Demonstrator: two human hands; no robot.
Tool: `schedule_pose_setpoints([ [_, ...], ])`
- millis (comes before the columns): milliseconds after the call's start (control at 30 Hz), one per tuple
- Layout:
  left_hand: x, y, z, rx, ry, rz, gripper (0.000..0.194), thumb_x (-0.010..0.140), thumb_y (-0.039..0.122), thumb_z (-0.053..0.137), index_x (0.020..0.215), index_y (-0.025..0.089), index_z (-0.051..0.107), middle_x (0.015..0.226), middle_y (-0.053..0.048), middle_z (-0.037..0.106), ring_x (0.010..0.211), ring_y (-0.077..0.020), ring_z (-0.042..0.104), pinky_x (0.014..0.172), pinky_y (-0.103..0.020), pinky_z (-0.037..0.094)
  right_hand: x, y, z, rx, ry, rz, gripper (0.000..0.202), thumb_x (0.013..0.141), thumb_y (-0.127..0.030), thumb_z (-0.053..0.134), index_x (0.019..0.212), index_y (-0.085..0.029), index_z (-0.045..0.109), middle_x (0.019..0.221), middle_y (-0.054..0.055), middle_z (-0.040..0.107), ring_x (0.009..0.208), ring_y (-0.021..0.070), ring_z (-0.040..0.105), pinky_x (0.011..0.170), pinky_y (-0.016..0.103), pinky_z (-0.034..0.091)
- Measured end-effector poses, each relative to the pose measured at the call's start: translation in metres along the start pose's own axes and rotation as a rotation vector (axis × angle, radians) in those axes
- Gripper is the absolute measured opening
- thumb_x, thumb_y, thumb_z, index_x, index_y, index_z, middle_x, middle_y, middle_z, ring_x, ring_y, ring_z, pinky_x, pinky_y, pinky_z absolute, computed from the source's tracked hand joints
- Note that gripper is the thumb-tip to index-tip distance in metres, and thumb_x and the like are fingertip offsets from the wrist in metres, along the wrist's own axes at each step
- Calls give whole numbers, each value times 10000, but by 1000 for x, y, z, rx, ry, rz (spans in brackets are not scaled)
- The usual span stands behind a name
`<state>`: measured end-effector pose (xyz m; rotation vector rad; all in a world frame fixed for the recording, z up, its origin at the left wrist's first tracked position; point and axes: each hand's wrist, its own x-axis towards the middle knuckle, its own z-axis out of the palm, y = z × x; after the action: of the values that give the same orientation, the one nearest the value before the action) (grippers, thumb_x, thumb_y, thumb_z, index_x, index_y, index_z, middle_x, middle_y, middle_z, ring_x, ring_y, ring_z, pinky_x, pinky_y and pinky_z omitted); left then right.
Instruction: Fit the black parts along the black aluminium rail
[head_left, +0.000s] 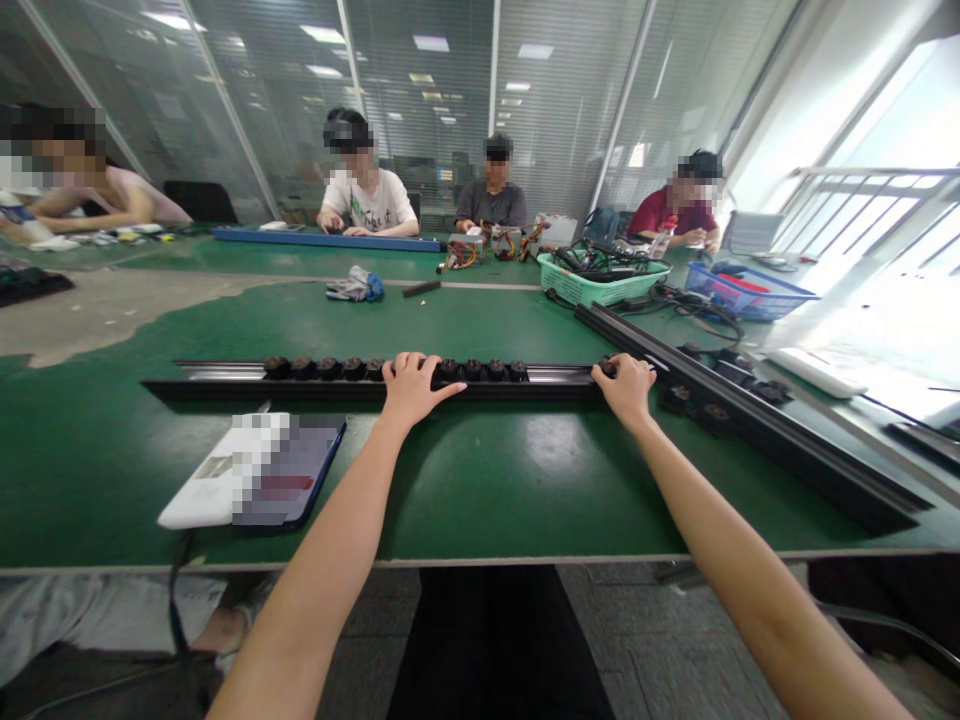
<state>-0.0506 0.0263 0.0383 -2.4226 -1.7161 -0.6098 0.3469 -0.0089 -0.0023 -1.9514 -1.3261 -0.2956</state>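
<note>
A long black metal rail (495, 391) lies across the table in front of me. In its channel sits a row of several round black socket-like modules (328, 368). My left hand (411, 388) grips the rail near its middle, fingers over the modules and thumb along the near side; the modules under it are hidden. Near the rail's right end my right hand (630, 388) is closed, thumb and fingers pinching a small black module (607, 368) at the channel. Bare silvery channel (559, 374) shows between this piece and the row.
A second black rail (757, 420) slants at the right, with loose black modules (712, 412) beside it. A white box and dark tablet-like object (319, 470) lie front left. Beyond are a green basket (577, 288), a blue basket (765, 305), gloves (355, 285) and several seated people.
</note>
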Motion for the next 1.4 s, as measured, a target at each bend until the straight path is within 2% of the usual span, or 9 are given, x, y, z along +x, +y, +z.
schedule_pose_setpoints([
  [1400, -1, 1, -2, -5, -7, -6, 678, 896, 757, 499, 1327, 247, 620, 1368, -160, 569, 1320, -361, 386, 1109, -534, 278, 3, 6, -5, -18, -13, 42, 270, 806, -440, 552, 912, -202, 620, 981, 154, 687, 1021, 340, 504, 928, 479, 331],
])
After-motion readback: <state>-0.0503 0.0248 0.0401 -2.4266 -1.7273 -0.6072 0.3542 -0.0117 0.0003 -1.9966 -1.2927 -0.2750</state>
